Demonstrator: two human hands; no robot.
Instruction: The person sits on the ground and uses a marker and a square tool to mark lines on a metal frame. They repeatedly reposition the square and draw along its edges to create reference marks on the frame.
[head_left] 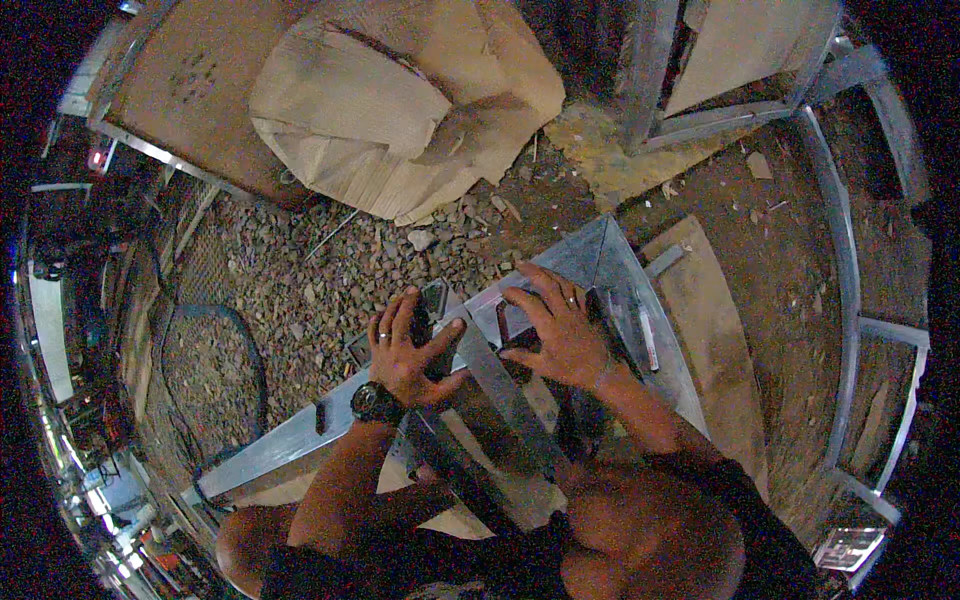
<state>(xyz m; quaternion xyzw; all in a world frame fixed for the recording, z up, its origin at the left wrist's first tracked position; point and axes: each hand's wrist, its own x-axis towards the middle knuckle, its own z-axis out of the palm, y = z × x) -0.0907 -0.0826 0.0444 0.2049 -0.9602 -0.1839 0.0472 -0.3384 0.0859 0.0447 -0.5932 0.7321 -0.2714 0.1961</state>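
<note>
A galvanised steel frame [270,440] with a pointed corner lies in front of me, one long bar running from lower left to upper middle. My left hand [405,355] rests at this bar, fingers and thumb spread beside a dark, box-shaped piece [432,298]. A flat metal bar [505,385] crosses from the long bar toward my lap. To its right, my right hand [565,335] has its fingers and thumb apart, curved around a small dark-red edged piece [503,322] on the frame. I cannot make out either small piece's kind.
A white and red pen-like stick [651,345] lies on the frame's right side. Beyond are gravel [330,290], a large crumpled cardboard sheet [350,100] and a brown panel [190,80]. A dark hose or cable [255,345] loops at left; metal frames [845,230] stand right.
</note>
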